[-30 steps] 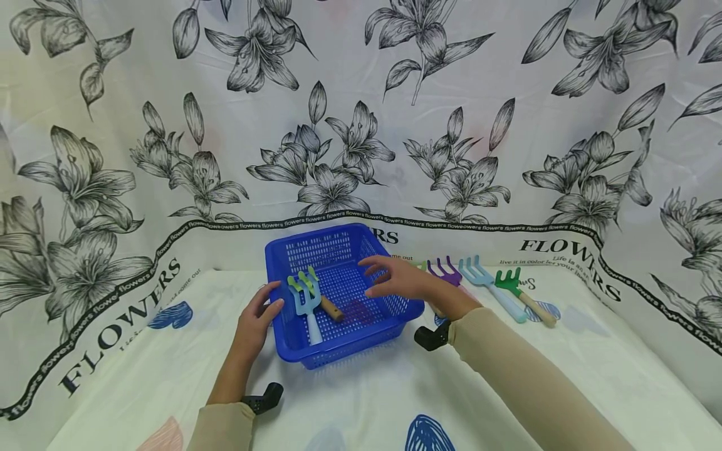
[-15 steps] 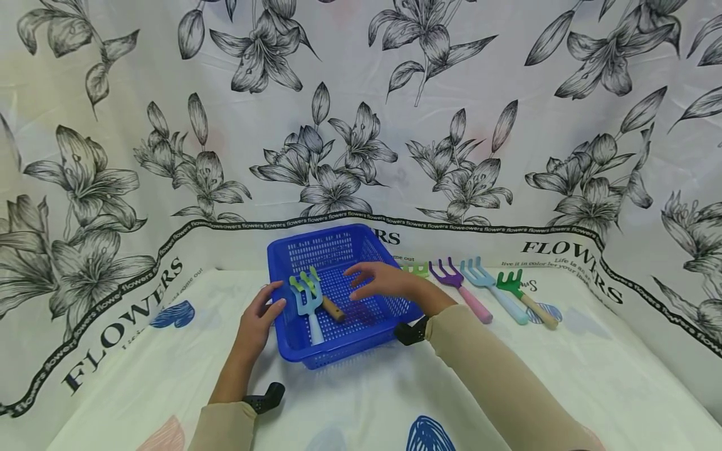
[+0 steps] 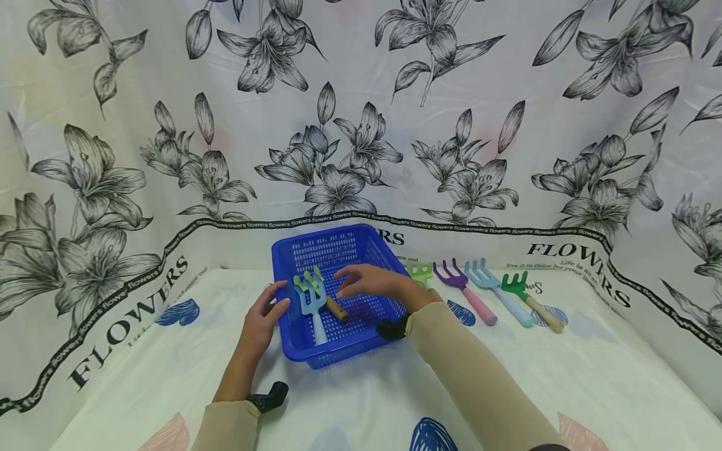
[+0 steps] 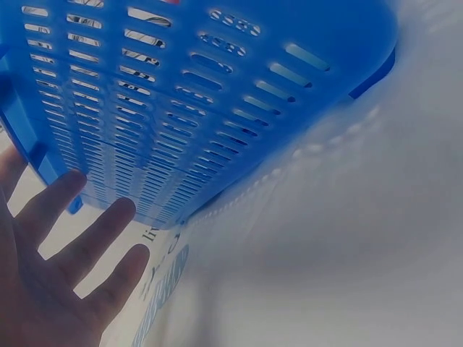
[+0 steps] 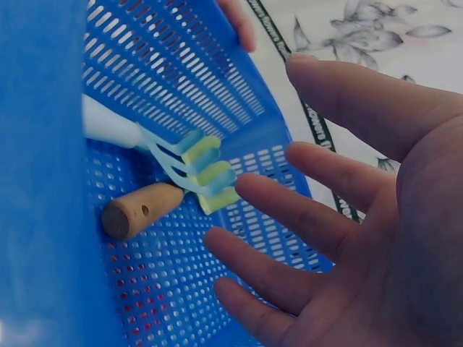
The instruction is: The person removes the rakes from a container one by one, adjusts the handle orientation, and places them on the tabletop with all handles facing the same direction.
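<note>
A blue plastic basket (image 3: 338, 358) stands on the cloth, with a light blue hand fork (image 3: 313, 307) and a lime-green hand rake with a wooden handle (image 3: 336, 309) lying inside; their heads overlap. Beside the basket's left rim is my left hand (image 3: 261, 322); in the left wrist view its fingers (image 4: 98, 235) are spread along the outside wall, and I cannot tell how firmly they touch. Over the basket's right part hovers my right hand (image 3: 375, 282), palm facing the tools, with spread fingers (image 5: 296, 213) and nothing held.
Right of the basket lie a lime-green rake (image 3: 420, 274), a purple fork with a pink handle (image 3: 465, 288), a light blue fork (image 3: 499, 291) and a green rake with a wooden handle (image 3: 530, 300). A flower-printed cloth (image 3: 338, 156) hangs behind.
My right hand has drifted left over the basket, leaving the purple fork with its pink handle in plain sight. The left hand stays by the left rim; the whole view has shifted slightly.
</note>
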`<state>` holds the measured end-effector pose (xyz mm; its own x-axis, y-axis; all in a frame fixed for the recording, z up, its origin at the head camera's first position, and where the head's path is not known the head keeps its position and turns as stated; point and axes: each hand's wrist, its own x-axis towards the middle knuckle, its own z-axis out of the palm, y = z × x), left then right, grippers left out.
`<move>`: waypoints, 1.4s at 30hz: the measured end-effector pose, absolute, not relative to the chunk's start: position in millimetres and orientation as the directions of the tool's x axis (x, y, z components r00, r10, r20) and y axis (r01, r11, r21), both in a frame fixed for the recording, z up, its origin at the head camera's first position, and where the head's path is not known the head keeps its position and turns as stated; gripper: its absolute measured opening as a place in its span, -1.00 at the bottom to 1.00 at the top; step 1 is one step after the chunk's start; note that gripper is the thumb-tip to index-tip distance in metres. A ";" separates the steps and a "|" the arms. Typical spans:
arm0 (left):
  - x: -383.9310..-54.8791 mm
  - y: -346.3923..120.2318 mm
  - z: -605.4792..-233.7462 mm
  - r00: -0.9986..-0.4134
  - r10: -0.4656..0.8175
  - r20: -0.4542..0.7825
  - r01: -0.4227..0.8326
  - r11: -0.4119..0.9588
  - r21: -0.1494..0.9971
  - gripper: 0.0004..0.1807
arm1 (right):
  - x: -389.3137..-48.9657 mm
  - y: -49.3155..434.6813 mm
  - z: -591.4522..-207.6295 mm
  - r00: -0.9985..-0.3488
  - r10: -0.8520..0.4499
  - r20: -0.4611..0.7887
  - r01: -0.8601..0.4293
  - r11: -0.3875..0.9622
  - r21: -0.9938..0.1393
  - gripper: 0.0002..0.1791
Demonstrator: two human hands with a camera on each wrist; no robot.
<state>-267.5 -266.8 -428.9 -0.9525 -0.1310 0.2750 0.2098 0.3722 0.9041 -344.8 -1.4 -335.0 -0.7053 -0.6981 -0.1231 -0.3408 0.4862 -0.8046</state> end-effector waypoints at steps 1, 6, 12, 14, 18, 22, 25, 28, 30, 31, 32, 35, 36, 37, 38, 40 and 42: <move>-267.3 -266.5 -428.5 -0.952 -0.130 0.276 0.212 0.371 0.904 -0.45 | -344.8 -3.0 -335.5 -0.705 -0.698 -0.128 -0.336 0.487 -0.806 -0.43; -265.6 -265.8 -427.7 -0.953 -0.128 0.274 0.213 0.360 0.908 -0.44 | -345.4 -9.6 -340.6 -0.694 -0.702 -0.157 -0.292 0.475 -0.830 -0.44; -265.6 -266.1 -428.5 -0.953 -0.122 0.277 0.218 0.358 0.908 -0.40 | -345.2 -14.4 -342.1 -0.678 -0.711 -0.186 -0.258 0.468 -0.845 -0.47; -266.1 -266.6 -428.8 -0.952 -0.122 0.281 0.223 0.355 0.908 -0.42 | -345.6 -16.3 -341.6 -0.675 -0.712 -0.196 -0.253 0.472 -0.844 -0.45; -266.8 -266.8 -428.8 -0.951 -0.124 0.283 0.223 0.358 0.907 -0.42 | -348.3 -19.9 -340.8 -0.665 -0.711 -0.229 -0.240 0.493 -0.836 -0.40; -266.6 -266.9 -429.1 -0.952 -0.128 0.280 0.217 0.363 0.906 -0.38 | -352.6 -22.8 -339.9 -0.655 -0.705 -0.272 -0.224 0.524 -0.822 -0.38; -266.7 -267.2 -429.2 -0.951 -0.132 0.279 0.215 0.366 0.906 -0.37 | -355.9 -25.4 -339.4 -0.649 -0.699 -0.300 -0.205 0.541 -0.816 -0.39; -267.4 -267.2 -429.8 -0.950 -0.133 0.281 0.216 0.368 0.904 -0.38 | -358.3 -28.1 -340.1 -0.638 -0.695 -0.333 -0.187 0.558 -0.808 -0.39; -267.8 -266.7 -429.9 -0.950 -0.130 0.284 0.219 0.372 0.902 -0.39 | -358.7 -29.6 -340.7 -0.626 -0.691 -0.361 -0.171 0.574 -0.801 -0.40; -267.9 -266.6 -430.1 -0.949 -0.130 0.287 0.222 0.370 0.902 -0.40 | -358.5 -30.3 -340.7 -0.619 -0.690 -0.375 -0.165 0.581 -0.797 -0.40; -267.8 -266.3 -430.1 -0.949 -0.129 0.288 0.223 0.372 0.901 -0.41 | -358.2 -31.1 -340.7 -0.615 -0.685 -0.390 -0.153 0.589 -0.793 -0.41; -267.6 -266.1 -429.9 -0.949 -0.131 0.288 0.222 0.371 0.902 -0.43 | -356.6 -33.9 -340.1 -0.603 -0.667 -0.438 -0.134 0.627 -0.768 -0.44; -267.7 -266.3 -429.8 -0.949 -0.134 0.286 0.220 0.370 0.903 -0.44 | -356.1 -35.0 -339.9 -0.601 -0.659 -0.453 -0.131 0.640 -0.757 -0.44; -267.6 -266.5 -429.7 -0.949 -0.136 0.284 0.218 0.369 0.904 -0.45 | -355.4 -36.2 -339.6 -0.598 -0.652 -0.466 -0.132 0.654 -0.745 -0.46; -267.6 -266.6 -429.8 -0.949 -0.138 0.282 0.215 0.370 0.904 -0.45 | -354.8 -37.7 -339.6 -0.595 -0.646 -0.479 -0.134 0.667 -0.733 -0.46; -267.7 -267.1 -429.9 -0.949 -0.142 0.280 0.212 0.369 0.905 -0.47 | -354.2 -40.9 -340.3 -0.582 -0.637 -0.506 -0.133 0.689 -0.713 -0.46; -267.8 -267.9 -430.9 -0.949 -0.144 0.282 0.213 0.370 0.905 -0.46 | -353.7 -43.5 -341.7 -0.562 -0.637 -0.527 -0.127 0.696 -0.706 -0.46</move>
